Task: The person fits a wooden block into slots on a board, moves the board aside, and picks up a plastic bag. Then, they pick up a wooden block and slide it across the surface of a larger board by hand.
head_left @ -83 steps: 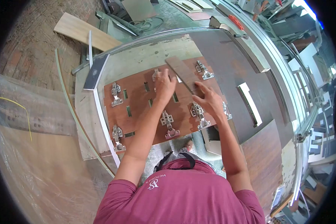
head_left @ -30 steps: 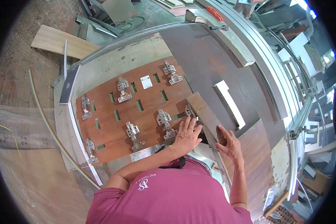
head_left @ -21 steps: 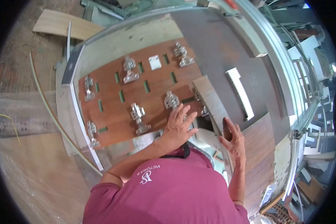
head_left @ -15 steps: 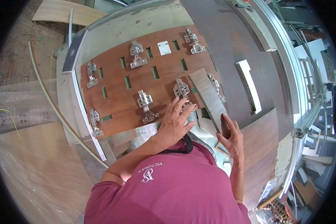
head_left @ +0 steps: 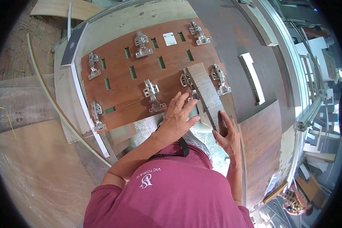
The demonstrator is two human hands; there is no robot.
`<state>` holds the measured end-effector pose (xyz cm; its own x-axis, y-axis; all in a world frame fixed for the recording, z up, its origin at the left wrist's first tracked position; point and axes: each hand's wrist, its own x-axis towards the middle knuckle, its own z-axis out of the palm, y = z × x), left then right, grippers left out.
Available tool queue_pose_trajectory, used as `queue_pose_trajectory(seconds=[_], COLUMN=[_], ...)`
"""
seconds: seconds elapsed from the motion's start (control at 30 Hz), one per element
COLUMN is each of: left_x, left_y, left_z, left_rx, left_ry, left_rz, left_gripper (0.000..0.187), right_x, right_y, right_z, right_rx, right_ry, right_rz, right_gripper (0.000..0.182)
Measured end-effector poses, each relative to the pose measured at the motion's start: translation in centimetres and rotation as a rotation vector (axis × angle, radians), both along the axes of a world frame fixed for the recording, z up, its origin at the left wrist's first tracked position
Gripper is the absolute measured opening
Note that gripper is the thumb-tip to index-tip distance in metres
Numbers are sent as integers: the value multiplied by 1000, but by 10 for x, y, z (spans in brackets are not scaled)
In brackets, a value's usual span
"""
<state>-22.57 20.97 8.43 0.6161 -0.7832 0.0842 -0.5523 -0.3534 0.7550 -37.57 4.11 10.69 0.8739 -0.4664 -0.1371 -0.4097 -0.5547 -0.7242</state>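
Observation:
Several silver cabinet hinges [head_left: 152, 93] lie on a reddish-brown board [head_left: 119, 104] cut with rectangular green-lined slots. My right hand [head_left: 228, 135] grips the lower end of a flat grey-brown wooden strip [head_left: 207, 91] between thumb and fingers. That strip lies slanted across the board's right part and partly covers one hinge [head_left: 185, 78]. My left hand [head_left: 175, 117] is beside the same hinge, fingers spread and slightly bent, with a fingertip at its lower end. To the right of the strip sits another hinge [head_left: 221, 79], fully in sight.
A white label [head_left: 170, 39] is on the board's upper part. Right of it, a notched white-edged piece [head_left: 252, 78] lies on the dark tabletop [head_left: 235, 45]. A ribbed hose [head_left: 201, 127] runs under the board's near edge. At far lower right another person [head_left: 296, 203] is visible.
The wooden strip has moved left, off the right-hand hinge and partly onto the neighbouring one, with my right hand still on it. My left hand remains by that hinge. The view has shifted slightly.

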Motion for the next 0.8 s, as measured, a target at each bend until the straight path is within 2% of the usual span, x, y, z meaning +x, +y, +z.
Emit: queue_pose_trajectory(seconds=[0.07,0.13,0.3,0.6,0.73,0.8], left_x=[3,5,0,4,12,15], left_y=[8,14,37,81,91,96], left_z=[2,3,1,0,0,0], left_rx=[-4,12,21,8,-20,5], left_ry=[16,16,31,67,110,53], left_rz=[56,64,55,178,245,253], left_gripper=[49,49,48,50,50,50], right_x=[-4,-8,-21,1,21,28], right_y=[9,21,50,79,84,86], right_z=[-2,-2,-5,-5,1,2], right_rx=[34,-20,31,-113,-131,-141], right_ry=[-45,-7,90,-19,35,37], right_rz=[-34,-37,-72,101,169,173], right_gripper=[70,70,71,70,67,67])
